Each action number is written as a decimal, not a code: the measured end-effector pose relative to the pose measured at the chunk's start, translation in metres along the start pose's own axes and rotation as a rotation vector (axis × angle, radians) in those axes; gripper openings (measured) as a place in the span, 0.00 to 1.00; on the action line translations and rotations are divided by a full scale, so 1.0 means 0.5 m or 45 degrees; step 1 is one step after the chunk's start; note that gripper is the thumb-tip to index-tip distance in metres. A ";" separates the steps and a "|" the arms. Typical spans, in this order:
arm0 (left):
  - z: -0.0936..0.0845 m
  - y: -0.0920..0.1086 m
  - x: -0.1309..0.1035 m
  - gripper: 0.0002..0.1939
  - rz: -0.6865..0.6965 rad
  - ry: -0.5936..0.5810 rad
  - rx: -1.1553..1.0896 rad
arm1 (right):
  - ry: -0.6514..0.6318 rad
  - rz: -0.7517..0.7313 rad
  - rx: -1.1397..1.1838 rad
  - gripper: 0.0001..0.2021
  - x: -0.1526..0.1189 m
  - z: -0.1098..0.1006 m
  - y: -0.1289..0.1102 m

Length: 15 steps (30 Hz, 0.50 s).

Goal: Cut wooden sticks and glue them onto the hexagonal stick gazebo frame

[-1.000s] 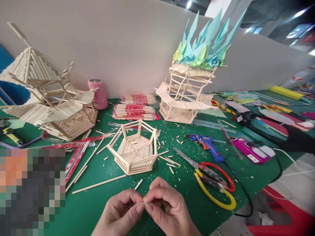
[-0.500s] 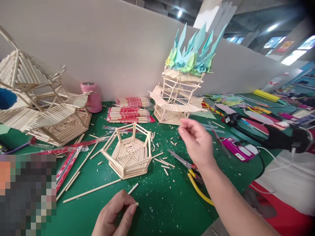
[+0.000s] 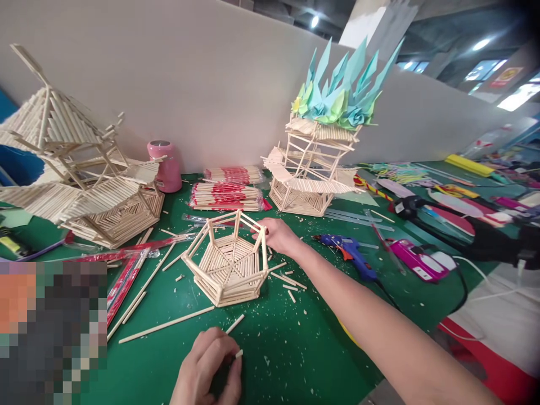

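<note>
My left hand point(image 3: 211, 365) is closed at the bottom middle. A short wooden stick point(image 3: 239, 354) is pinched between its thumb and fingers, with the end poking out. On the green table ahead stands a many-sided wooden stick frame point(image 3: 219, 297), with a patterned stick floor, upright posts and a top rail. My right hand point(image 3: 278, 235) reaches to its far right corner, fingers closed around a post there. The post and rail partly cover those fingertips. Another loose stick point(image 3: 235, 324) lies just beyond my left hand.
A roofed stick pavilion point(image 3: 97, 202) stands left; a stick tower with blue paper petals point(image 3: 316, 185) stands behind. Bundled sticks point(image 3: 228, 197) and a pink jar point(image 3: 167, 169) sit by the wall. A blue glue gun point(image 3: 348, 253) and magenta power strip point(image 3: 417, 260) lie right.
My right hand has moved left and away from me, from above the scissors to the frame's far right corner. The glue gun now shows; the forearm covers most of the scissors. My left hand keeps its stick.
</note>
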State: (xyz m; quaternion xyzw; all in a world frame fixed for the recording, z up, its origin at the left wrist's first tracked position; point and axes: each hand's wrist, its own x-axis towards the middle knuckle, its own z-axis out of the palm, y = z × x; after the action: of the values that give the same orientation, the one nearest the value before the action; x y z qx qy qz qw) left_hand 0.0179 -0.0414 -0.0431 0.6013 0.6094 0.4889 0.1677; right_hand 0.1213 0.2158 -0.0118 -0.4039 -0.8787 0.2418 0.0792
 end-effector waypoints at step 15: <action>0.006 -0.011 0.000 0.11 0.060 0.064 0.109 | -0.215 -0.025 -0.261 0.14 0.022 -0.005 -0.033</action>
State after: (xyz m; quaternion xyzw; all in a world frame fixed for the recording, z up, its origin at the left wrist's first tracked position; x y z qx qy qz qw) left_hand 0.0171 -0.0394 -0.0487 0.6096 0.6194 0.4811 0.1150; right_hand 0.1037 0.2154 -0.0021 -0.3794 -0.9063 0.1832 -0.0342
